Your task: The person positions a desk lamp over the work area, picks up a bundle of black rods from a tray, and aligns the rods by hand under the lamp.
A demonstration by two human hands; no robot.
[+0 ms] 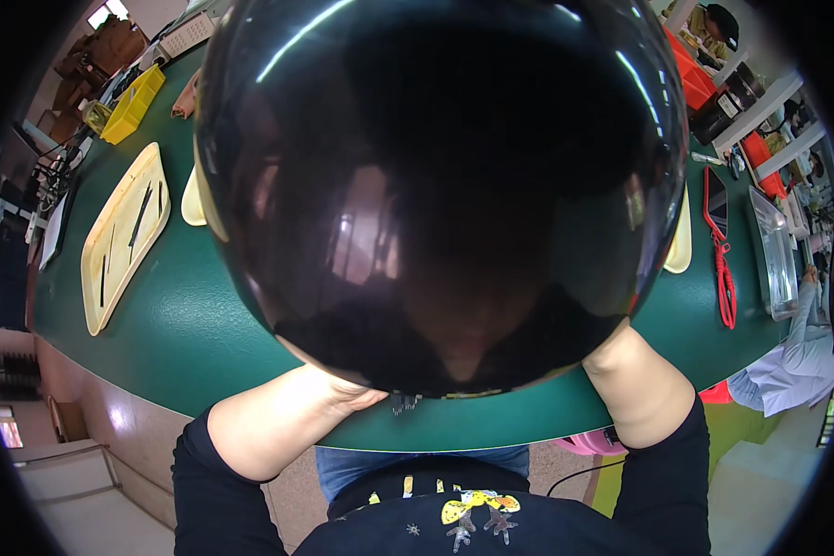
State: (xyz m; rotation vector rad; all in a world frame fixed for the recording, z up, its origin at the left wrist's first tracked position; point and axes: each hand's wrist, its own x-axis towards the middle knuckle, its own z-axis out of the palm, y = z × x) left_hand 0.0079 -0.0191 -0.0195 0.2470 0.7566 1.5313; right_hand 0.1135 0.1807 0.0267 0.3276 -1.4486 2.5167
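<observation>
A large, glossy black round object (pixel 454 204) fills the middle of the head view, close to the camera, and hides much of the table behind it. My left hand (pixel 347 394) is at its lower left edge, mostly covered, with only the wrist and base of the hand showing. At the lower right edge, my right hand (pixel 612 343) is likewise hidden beyond the wrist. The fingers of both hands are out of sight. Small thin metallic pieces (pixel 404 403) show just below the round object, beside my left hand.
On the green table (pixel 185 315) lie a cream tray (pixel 125 246) with thin dark strips, a yellow bin (pixel 132 104), a red-edged phone (pixel 716 199) with a red strap, and a clear tray (pixel 774 250). Other people sit at the right and upper right.
</observation>
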